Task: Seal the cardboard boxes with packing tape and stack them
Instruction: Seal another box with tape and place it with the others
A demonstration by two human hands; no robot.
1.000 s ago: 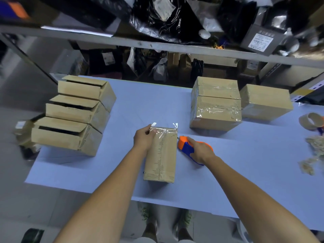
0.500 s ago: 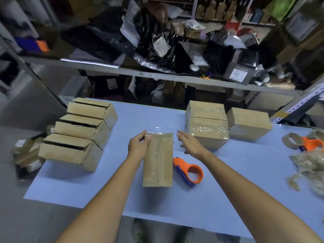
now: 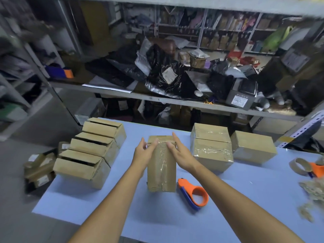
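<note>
- The far end of the narrow cardboard box (image 3: pixel 161 165) is partly covered by both hands, so how the tape ends there cannot be made out.
- The shelves (image 3: pixel 157 98) beyond the surface are blurred; the black bags and parcels on them cannot be told apart clearly.
- A second tape dispenser (image 3: pixel 313 168) at the right edge is cut off by the frame, and the crumpled scraps (image 3: pixel 313 193) near it are smeared.
- The narrow box lies mid-surface (image 3: pixel 122 207), long side running near to far, with clear tape along its top.
- The left hand (image 3: pixel 142 152) presses the box's far left corner, fingers together and flat on the cardboard, not clamped.
- The right hand (image 3: pixel 178 153) lies flat on the far right edge, fingers straight and close together.
- An orange tape dispenser (image 3: pixel 193 193) lies just right of the box's near end, ungripped.
- Three open boxes (image 3: pixel 91 151) sit to the left; a taped stack of two (image 3: pixel 211 146) and one more box (image 3: pixel 253 146) stand to the right.
</note>
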